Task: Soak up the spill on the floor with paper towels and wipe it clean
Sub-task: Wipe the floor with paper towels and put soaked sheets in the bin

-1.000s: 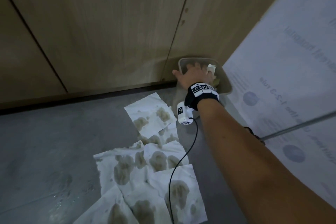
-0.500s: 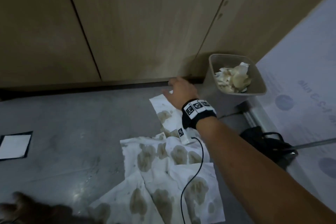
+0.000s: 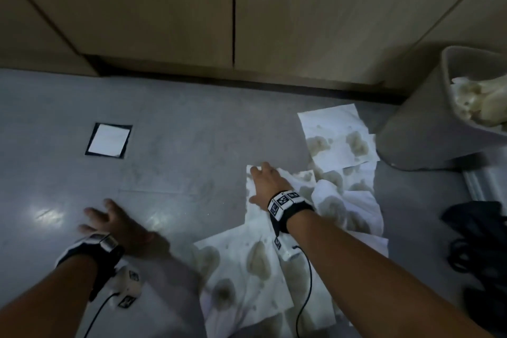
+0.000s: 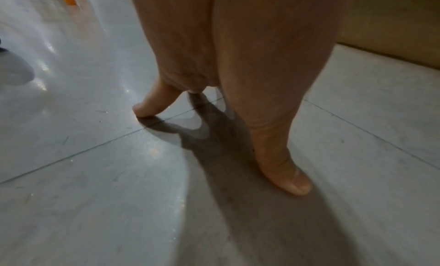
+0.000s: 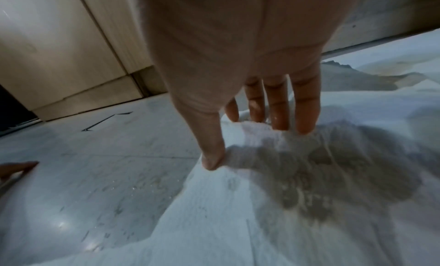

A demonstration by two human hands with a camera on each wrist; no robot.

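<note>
Several white paper towels (image 3: 337, 143) with brown wet blotches lie overlapping on the grey floor (image 3: 178, 167), running from the bin down to the lower middle. My right hand (image 3: 264, 181) lies on the left edge of one soaked towel (image 5: 309, 176). The right wrist view shows the right hand (image 5: 250, 142) with fingers straight and thumb down, the paper wrinkled up between them. My left hand (image 3: 109, 219) rests on bare floor to the left of the towels. In the left wrist view the left hand (image 4: 218, 147) holds nothing, with only its fingertips (image 4: 292, 185) touching the floor.
A grey bin (image 3: 428, 123) holding crumpled used towels stands at the right against the wooden cabinet doors (image 3: 233, 22). A square floor hatch (image 3: 108, 140) is set into the floor at the left. A black bag with cords (image 3: 477, 241) lies at the right edge.
My right hand came back from the bin and down onto the towels. The left hand came into view and settled on the floor. My view swung left and down.
</note>
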